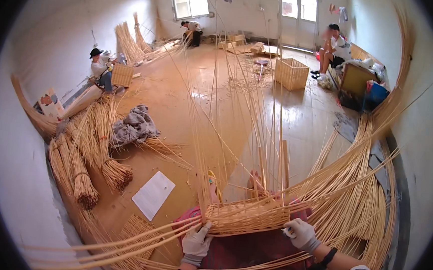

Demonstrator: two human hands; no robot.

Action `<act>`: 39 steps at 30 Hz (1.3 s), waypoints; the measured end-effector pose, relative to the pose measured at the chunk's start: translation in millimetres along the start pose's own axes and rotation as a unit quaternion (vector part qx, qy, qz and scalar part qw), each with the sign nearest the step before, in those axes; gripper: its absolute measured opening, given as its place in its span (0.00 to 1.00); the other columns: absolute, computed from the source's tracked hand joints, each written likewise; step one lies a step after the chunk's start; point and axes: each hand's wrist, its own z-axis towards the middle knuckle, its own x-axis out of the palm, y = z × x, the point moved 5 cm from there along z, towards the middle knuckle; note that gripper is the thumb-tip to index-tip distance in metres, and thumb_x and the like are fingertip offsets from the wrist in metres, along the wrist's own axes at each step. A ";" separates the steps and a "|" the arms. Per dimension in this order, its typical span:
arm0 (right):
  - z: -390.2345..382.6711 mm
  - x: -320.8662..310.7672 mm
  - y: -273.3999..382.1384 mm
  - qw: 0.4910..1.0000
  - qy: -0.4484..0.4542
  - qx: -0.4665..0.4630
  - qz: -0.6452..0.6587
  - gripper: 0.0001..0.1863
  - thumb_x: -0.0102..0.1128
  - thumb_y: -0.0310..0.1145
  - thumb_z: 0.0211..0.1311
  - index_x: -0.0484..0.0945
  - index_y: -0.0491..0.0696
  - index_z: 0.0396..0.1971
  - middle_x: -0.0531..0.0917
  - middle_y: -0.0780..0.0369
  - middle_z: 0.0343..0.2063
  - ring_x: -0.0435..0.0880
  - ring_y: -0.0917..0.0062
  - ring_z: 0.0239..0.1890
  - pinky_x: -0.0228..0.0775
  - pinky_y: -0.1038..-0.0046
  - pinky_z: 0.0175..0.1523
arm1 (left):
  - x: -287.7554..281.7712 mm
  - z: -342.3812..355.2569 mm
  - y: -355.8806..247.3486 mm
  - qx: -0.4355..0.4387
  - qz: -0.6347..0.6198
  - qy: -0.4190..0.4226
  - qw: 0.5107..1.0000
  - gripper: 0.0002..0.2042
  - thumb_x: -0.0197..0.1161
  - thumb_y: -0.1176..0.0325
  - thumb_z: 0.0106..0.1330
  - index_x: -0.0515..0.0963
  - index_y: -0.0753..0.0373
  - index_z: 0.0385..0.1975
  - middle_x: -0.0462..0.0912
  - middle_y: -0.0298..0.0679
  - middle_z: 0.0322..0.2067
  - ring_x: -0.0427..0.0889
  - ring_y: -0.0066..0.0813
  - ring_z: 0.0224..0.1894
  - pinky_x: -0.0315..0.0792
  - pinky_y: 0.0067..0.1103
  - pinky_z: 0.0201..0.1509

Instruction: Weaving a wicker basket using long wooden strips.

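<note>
A half-woven wicker basket (247, 217) rests across my lap, with tall upright canes rising from its far side. My left hand (197, 241), in a white glove, is closed around several long willow canes (133, 245) at the basket's left corner; their loose ends sweep out to the left. At the right corner my right hand (302, 235), also gloved, has its fingers curled in beside the weave. Something small and bluish shows at its fingertips, too small to name. More canes trail from the basket's right end.
Cane bundles (86, 191) lie on the left, near a grey cloth (135, 127) and a white sheet (153, 195). Loose canes (357, 205) spread on the right. Farther off stand a square basket (291, 74) and several people, one holding a basket (122, 76).
</note>
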 end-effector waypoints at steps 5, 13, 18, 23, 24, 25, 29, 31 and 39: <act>-18.4 3.2 -9.4 0.988 -0.062 0.138 0.021 0.15 0.72 0.41 0.56 0.81 0.54 0.41 0.84 0.57 0.35 0.85 0.59 0.39 0.78 0.63 0.43 | 3.6 31.4 -14.7 0.063 -0.074 -0.002 0.995 0.29 0.77 0.67 0.49 0.81 0.50 0.55 0.85 0.46 0.43 0.85 0.47 0.41 0.80 0.33 0.43; -28.2 24.5 -30.7 0.960 0.073 0.203 0.176 0.26 0.69 0.56 0.59 0.81 0.53 0.48 0.87 0.62 0.34 0.87 0.71 0.37 0.79 0.71 0.45 | 21.1 5.4 9.4 0.065 -0.049 -0.016 0.997 0.33 0.76 0.68 0.53 0.76 0.49 0.63 0.81 0.52 0.52 0.80 0.52 0.54 0.75 0.34 0.60; -7.4 25.1 -60.3 0.848 0.128 0.299 0.418 0.19 0.71 0.47 0.62 0.81 0.52 0.45 0.86 0.67 0.27 0.81 0.83 0.21 0.74 0.79 0.27 | 13.5 13.1 -6.0 0.036 0.023 0.001 0.999 0.32 0.77 0.67 0.52 0.78 0.48 0.61 0.79 0.53 0.55 0.79 0.53 0.56 0.74 0.38 0.61; 12.2 3.1 -69.5 0.796 0.172 0.353 0.461 0.16 0.70 0.44 0.63 0.81 0.50 0.44 0.85 0.67 0.25 0.78 0.84 0.17 0.69 0.79 0.21 | 12.1 17.3 -14.3 0.044 0.070 0.011 0.997 0.37 0.77 0.68 0.53 0.72 0.49 0.66 0.80 0.52 0.53 0.80 0.50 0.54 0.74 0.37 0.60; 15.8 4.0 -68.1 0.804 0.175 0.344 0.453 0.16 0.70 0.44 0.63 0.81 0.50 0.43 0.85 0.67 0.25 0.78 0.84 0.17 0.69 0.79 0.22 | 7.8 25.2 -23.6 0.096 0.055 -0.028 0.993 0.33 0.79 0.68 0.47 0.78 0.56 0.58 0.84 0.48 0.43 0.85 0.47 0.44 0.80 0.34 0.48; 15.0 4.9 -66.6 0.811 0.178 0.337 0.444 0.16 0.71 0.44 0.62 0.81 0.50 0.42 0.85 0.67 0.25 0.79 0.84 0.18 0.70 0.79 0.22 | 12.2 18.4 -18.0 0.079 0.066 -0.036 0.994 0.33 0.79 0.68 0.47 0.78 0.56 0.58 0.84 0.48 0.43 0.85 0.47 0.44 0.80 0.34 0.48; 8.7 7.1 -70.1 0.822 0.163 0.283 0.468 0.16 0.73 0.43 0.60 0.81 0.49 0.40 0.85 0.67 0.24 0.80 0.84 0.18 0.71 0.80 0.24 | 25.3 -14.4 -7.4 -0.038 -0.017 -0.078 0.996 0.33 0.79 0.68 0.47 0.77 0.53 0.59 0.85 0.47 0.44 0.86 0.48 0.44 0.80 0.34 0.48; 8.9 3.4 -75.2 0.824 0.168 0.272 0.468 0.15 0.73 0.41 0.60 0.81 0.49 0.39 0.85 0.67 0.24 0.80 0.84 0.17 0.71 0.80 0.23 | 27.2 -18.9 -12.9 -0.068 -0.002 -0.073 0.995 0.33 0.78 0.67 0.47 0.77 0.52 0.59 0.86 0.46 0.44 0.86 0.48 0.44 0.80 0.34 0.47; 16.4 2.5 -68.7 0.816 0.121 0.305 0.475 0.10 0.70 0.36 0.63 0.80 0.48 0.38 0.84 0.66 0.22 0.79 0.83 0.15 0.71 0.79 0.22 | 21.3 -2.0 -15.1 -0.066 0.024 -0.008 0.998 0.32 0.76 0.67 0.49 0.77 0.51 0.59 0.82 0.49 0.52 0.83 0.48 0.50 0.79 0.33 0.52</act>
